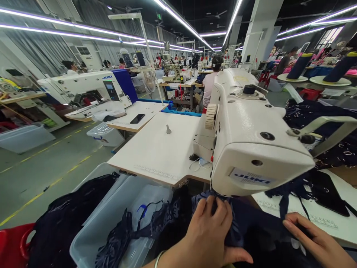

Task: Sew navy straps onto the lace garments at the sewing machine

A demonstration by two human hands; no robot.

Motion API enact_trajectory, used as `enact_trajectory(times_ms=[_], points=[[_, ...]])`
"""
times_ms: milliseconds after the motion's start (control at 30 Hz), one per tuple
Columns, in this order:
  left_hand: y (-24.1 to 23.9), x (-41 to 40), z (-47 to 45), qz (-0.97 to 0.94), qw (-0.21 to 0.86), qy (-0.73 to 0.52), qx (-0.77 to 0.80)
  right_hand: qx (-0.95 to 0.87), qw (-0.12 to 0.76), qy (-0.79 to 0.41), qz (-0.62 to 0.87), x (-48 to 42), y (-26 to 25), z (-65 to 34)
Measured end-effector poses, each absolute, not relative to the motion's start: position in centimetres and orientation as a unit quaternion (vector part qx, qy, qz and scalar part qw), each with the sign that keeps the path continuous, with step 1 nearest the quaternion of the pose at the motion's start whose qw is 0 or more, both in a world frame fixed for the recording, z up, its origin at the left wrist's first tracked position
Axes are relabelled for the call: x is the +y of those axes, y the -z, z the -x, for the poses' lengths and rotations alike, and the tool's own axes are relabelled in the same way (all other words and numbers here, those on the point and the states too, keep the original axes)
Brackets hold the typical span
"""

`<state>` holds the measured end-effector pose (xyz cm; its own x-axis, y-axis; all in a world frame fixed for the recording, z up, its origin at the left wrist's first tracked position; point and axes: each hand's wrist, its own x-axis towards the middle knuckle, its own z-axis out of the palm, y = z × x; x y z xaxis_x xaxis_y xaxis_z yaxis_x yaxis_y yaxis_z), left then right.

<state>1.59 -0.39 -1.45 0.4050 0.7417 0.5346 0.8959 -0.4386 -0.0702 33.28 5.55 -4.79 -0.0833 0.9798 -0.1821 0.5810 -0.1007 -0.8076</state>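
Note:
A white JUKI sewing machine point(251, 149) stands before me, its needle area mostly hidden behind the head casing. Navy lace fabric point(235, 227) lies under that head; it looks like part of a bra. My left hand point(209, 227) grips the lace close to the machine with bent fingers, its thumb stretched out to the right. Farther right, my right hand point(312, 234) pinches a narrow navy strap point(283, 204) between thumb and fingers. Dark cloth fills the space between both hands and hides what lies below.
A clear plastic bin point(83, 238) at lower left holds a navy lace bra point(150, 225). Beside it are dark garments point(67, 219) and a red stool point(13, 243). A phone point(137, 118) lies on the far table. Navy straps with metal rings point(331, 130) pile up at right.

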Motion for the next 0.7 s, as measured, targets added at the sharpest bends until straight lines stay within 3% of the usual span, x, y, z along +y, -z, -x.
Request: enact_trajectory(times_ms=[167,400,567,700], points=[[1.7,-0.7,-2.2,0.819,0.176,0.213,-0.503,-0.539,0.234,-0.548,0.596,4.6,4.8,-33.1],[0.4,-1.7,-1.7,0.842,0.123,0.157,-0.501,-0.492,0.379,-0.518,0.588,4.9,4.7,-29.9],[1.6,-1.2,1.0,0.783,0.164,0.229,-0.555,-0.481,0.375,-0.600,0.518,5.0,2.7,-25.9],[2.9,0.1,3.9,0.699,0.224,0.227,-0.640,-0.565,0.379,-0.548,0.487,5.1,2.3,-21.7]])
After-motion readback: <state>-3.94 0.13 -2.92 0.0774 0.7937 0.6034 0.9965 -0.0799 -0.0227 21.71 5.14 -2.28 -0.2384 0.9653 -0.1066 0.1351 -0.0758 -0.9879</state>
